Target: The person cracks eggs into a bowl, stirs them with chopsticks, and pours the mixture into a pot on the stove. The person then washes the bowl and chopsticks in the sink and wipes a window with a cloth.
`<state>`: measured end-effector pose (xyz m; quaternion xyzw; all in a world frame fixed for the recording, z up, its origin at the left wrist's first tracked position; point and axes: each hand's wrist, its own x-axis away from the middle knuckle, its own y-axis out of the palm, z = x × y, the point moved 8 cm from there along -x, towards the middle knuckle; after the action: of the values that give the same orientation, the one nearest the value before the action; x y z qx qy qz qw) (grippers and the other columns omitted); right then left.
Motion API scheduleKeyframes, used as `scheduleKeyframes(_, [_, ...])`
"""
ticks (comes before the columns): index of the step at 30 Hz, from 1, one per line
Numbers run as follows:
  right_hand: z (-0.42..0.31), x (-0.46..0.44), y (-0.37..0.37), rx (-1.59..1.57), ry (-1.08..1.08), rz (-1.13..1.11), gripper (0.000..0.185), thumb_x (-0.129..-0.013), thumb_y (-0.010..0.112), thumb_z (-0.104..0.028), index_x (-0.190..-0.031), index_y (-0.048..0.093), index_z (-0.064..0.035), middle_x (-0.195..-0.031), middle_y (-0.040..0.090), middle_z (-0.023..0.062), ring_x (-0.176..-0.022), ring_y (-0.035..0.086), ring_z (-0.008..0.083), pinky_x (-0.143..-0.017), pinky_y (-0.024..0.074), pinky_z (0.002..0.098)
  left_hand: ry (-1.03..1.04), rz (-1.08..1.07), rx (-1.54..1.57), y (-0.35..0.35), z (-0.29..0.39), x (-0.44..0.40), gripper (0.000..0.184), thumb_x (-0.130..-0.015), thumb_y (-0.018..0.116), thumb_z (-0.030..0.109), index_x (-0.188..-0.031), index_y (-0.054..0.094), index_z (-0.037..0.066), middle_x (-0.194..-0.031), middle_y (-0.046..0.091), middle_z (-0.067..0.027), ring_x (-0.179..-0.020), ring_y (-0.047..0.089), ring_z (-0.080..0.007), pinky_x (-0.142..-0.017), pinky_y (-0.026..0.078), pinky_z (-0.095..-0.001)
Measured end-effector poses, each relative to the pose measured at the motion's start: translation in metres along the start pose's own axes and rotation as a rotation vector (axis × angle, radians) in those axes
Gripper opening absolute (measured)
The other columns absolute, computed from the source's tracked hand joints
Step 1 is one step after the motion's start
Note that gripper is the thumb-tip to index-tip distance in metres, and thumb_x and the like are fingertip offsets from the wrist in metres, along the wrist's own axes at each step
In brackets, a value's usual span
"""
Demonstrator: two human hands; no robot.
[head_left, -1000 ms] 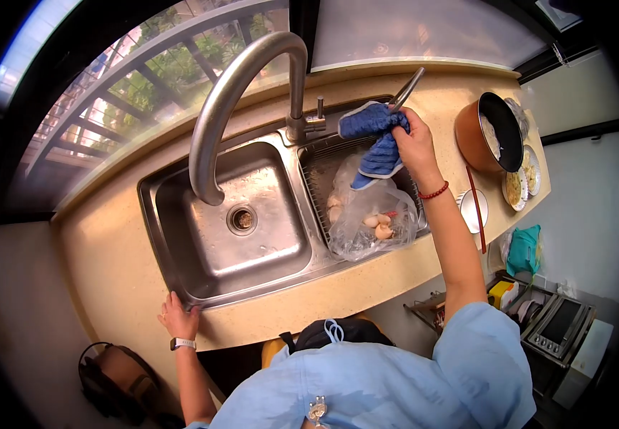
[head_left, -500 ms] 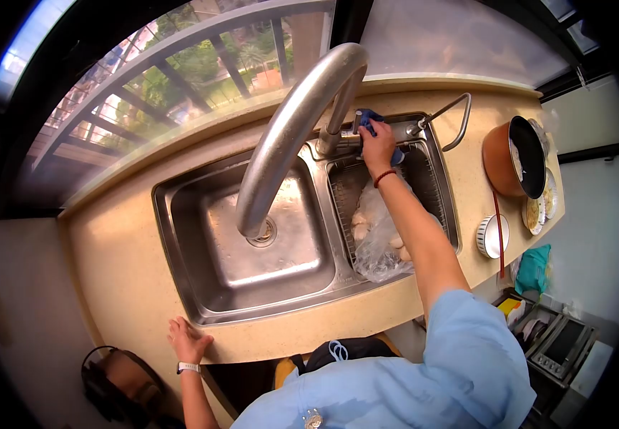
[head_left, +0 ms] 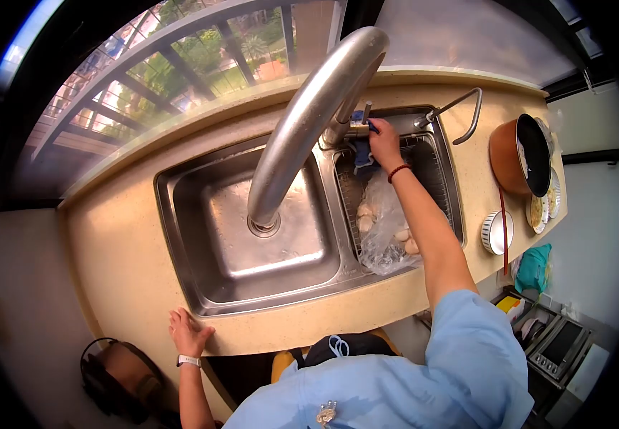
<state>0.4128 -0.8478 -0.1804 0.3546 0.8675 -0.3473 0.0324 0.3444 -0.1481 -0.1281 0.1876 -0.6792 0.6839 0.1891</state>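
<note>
My right hand (head_left: 383, 141) is closed round a blue cloth (head_left: 363, 154), pressed to the base of the tap beside its small lever. Part of the cloth hangs over the back of the right sink basin. The tall curved tap (head_left: 309, 118) arches over the left basin (head_left: 259, 222). My left hand (head_left: 188, 333) rests with spread fingers on the counter edge near the sink's front left corner. In the right basin's wire rack lies a clear plastic bag (head_left: 384, 232) with several pale, rounded items.
Right of the sink, a curved metal spout (head_left: 472, 118) rises. Farther right stand a brown pot (head_left: 509, 157), a white ribbed bowl (head_left: 495, 232) with red chopsticks (head_left: 504, 243) across it, and small dishes of food (head_left: 538, 213). A black bag (head_left: 123, 379) is at lower left.
My right hand has moved left with the cloth from the metal spout to the tap's base. My left hand has shifted slightly along the counter edge. The view has shifted too.
</note>
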Motion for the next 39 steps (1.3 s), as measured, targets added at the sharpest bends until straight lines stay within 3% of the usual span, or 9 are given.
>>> scheduleKeyframes(3, [-0.018, -0.001, -0.016, 0.506, -0.125, 0.045, 0.023, -0.077, 0.058, -0.005, -0.097, 0.070, -0.0077, -0.110, 0.062, 0.0139, -0.095, 0.057, 0.0365, -0.085, 0.0489, 0.0441, 0.044, 0.007, -0.015, -0.003, 0.006, 0.000, 0.106, -0.058, 0.090, 0.032, -0.142, 0.035, -0.003, -0.146, 0.033, -0.0335, -0.136, 0.034, -0.0444, -0.113, 0.026, -0.0515])
scheduleKeyframes(8, [-0.057, 0.066, 0.017, 0.393, -0.084, -0.018, 0.029, -0.077, 0.054, -0.002, -0.102, 0.069, -0.0069, -0.114, 0.061, 0.0131, -0.100, 0.058, 0.0361, -0.088, 0.0484, 0.0435, 0.051, 0.040, -0.024, -0.001, 0.001, -0.003, 0.104, -0.056, 0.091, 0.032, -0.138, 0.038, -0.003, -0.143, 0.036, -0.0342, -0.134, 0.036, -0.0457, -0.112, 0.028, -0.0517])
scheduleKeyframes(11, [-0.078, 0.105, 0.050, 0.229, 0.028, -0.370, 0.031, -0.076, 0.055, -0.001, -0.104, 0.068, -0.0068, -0.115, 0.061, 0.0115, -0.101, 0.058, 0.0350, -0.090, 0.0481, 0.0423, 0.057, 0.057, -0.038, -0.008, 0.010, 0.000, 0.100, -0.055, 0.091, 0.033, -0.134, 0.040, -0.002, -0.142, 0.038, -0.0334, -0.131, 0.038, -0.0455, -0.110, 0.031, -0.0514])
scheduleKeyframes(16, [-0.156, 0.069, 0.064, 0.406, -0.592, -0.234, 0.017, -0.080, 0.055, -0.002, -0.092, 0.064, -0.0072, -0.098, 0.061, 0.0092, -0.093, 0.058, 0.0306, -0.078, 0.0527, 0.0395, 0.055, 0.070, -0.030, -0.001, 0.004, 0.001, 0.100, -0.056, 0.090, 0.033, -0.135, 0.040, -0.002, -0.143, 0.036, -0.0330, -0.132, 0.037, -0.0451, -0.109, 0.031, -0.0517])
scheduleKeyframes(24, [-0.148, 0.148, 0.061, 0.661, -0.606, -0.423, 0.008, -0.079, 0.057, -0.006, -0.086, 0.061, -0.0071, -0.088, 0.059, 0.0078, -0.086, 0.059, 0.0263, -0.071, 0.0539, 0.0355, 0.045, 0.040, -0.050, -0.007, 0.006, 0.002, 0.100, -0.060, 0.088, 0.037, -0.139, 0.040, -0.002, -0.144, 0.036, -0.0312, -0.132, 0.038, -0.0438, -0.108, 0.033, -0.0518])
scheduleKeyframes(26, [-0.141, 0.181, 0.053, 0.730, -0.498, -0.654, 0.034, -0.081, 0.056, -0.006, -0.114, 0.064, 0.0007, -0.110, 0.062, 0.0123, -0.092, 0.058, 0.0273, -0.082, 0.0514, 0.0327, 0.044, 0.048, -0.037, -0.009, 0.007, 0.003, 0.100, -0.060, 0.088, 0.037, -0.139, 0.040, -0.002, -0.145, 0.035, -0.0316, -0.132, 0.038, -0.0443, -0.108, 0.033, -0.0515])
scheduleKeyframes(32, [-0.161, 0.278, 0.007, 0.756, -0.678, -0.628, 0.021, -0.079, 0.059, -0.007, -0.099, 0.064, 0.0000, -0.093, 0.057, 0.0114, -0.084, 0.057, 0.0263, -0.065, 0.0526, 0.0338, 0.052, 0.081, -0.025, -0.009, 0.004, 0.005, 0.099, -0.062, 0.086, 0.039, -0.140, 0.039, -0.002, -0.145, 0.036, -0.0335, -0.133, 0.037, -0.0481, -0.110, 0.032, -0.0513])
scheduleKeyframes(38, [-0.167, 0.290, 0.018, 0.765, -0.346, -1.047, 0.017, -0.076, 0.065, -0.004, -0.091, 0.068, 0.0025, -0.089, 0.064, 0.0167, -0.080, 0.062, 0.0337, -0.070, 0.0538, 0.0363, 0.041, 0.040, -0.027, -0.017, 0.007, 0.009, 0.095, -0.065, 0.084, 0.039, -0.140, 0.041, -0.002, -0.144, 0.036, -0.0348, -0.134, 0.036, -0.0498, -0.112, 0.029, -0.0516])
scheduleKeyframes(39, [-0.184, 0.282, 0.031, 0.591, -0.070, -1.193, 0.016, -0.077, 0.066, -0.003, -0.091, 0.069, 0.0037, -0.088, 0.067, 0.0162, -0.079, 0.065, 0.0316, -0.072, 0.0536, 0.0353, 0.067, 0.078, -0.059, -0.016, 0.005, 0.007, 0.091, -0.067, 0.082, 0.040, -0.138, 0.043, -0.001, -0.141, 0.040, -0.0345, -0.131, 0.039, -0.0491, -0.110, 0.031, -0.0522])
